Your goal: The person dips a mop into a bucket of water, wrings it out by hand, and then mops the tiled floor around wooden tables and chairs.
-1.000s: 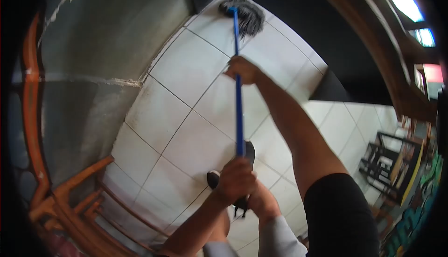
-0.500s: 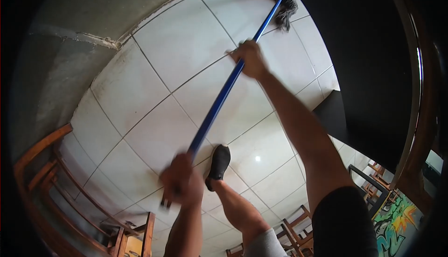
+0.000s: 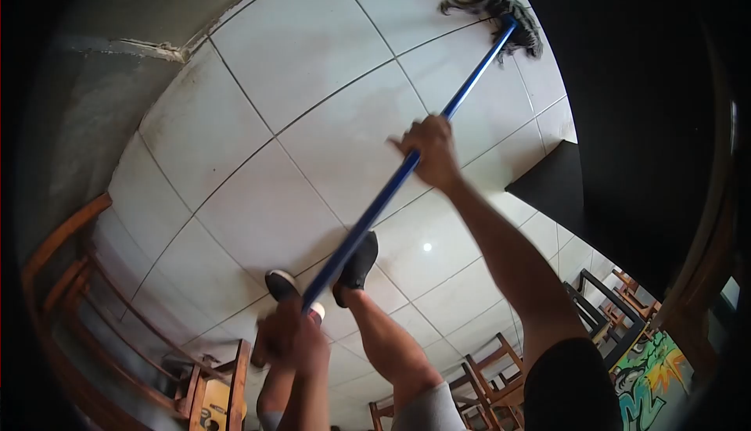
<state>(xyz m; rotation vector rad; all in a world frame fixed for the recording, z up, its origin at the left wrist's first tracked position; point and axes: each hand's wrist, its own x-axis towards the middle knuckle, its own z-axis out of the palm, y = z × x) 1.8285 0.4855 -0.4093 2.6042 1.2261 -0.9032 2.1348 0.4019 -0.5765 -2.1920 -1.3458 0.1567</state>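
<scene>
A mop with a blue pole [image 3: 368, 216] slants across the view, from low in the middle to the upper right. Its grey stringy head [image 3: 512, 28] lies on the tiles beside the black furniture. Partway up the pole is my right hand [image 3: 432, 149], its fingers wrapped round it and the thumb sticking out to the left. My left hand [image 3: 291, 339], somewhat blurred, grips the pole near its lower end in the view. Below the pole, my dark shoes [image 3: 360, 263] stand on the floor, the left one partly hidden by the pole and my left hand.
White floor tiles [image 3: 313, 141] meet a grey wall [image 3: 102, 95] with a chipped corner on the left. A wooden chair [image 3: 70, 251] stands at lower left, and more chairs [image 3: 497, 376] at the bottom. Large black furniture [image 3: 641, 102] fills the right side, near a colourful painted panel [image 3: 653, 376].
The mop head has moved right and slightly nearer along the floor. My right hand has shifted right and down, my left hand a little lower. My left shoe has come into view.
</scene>
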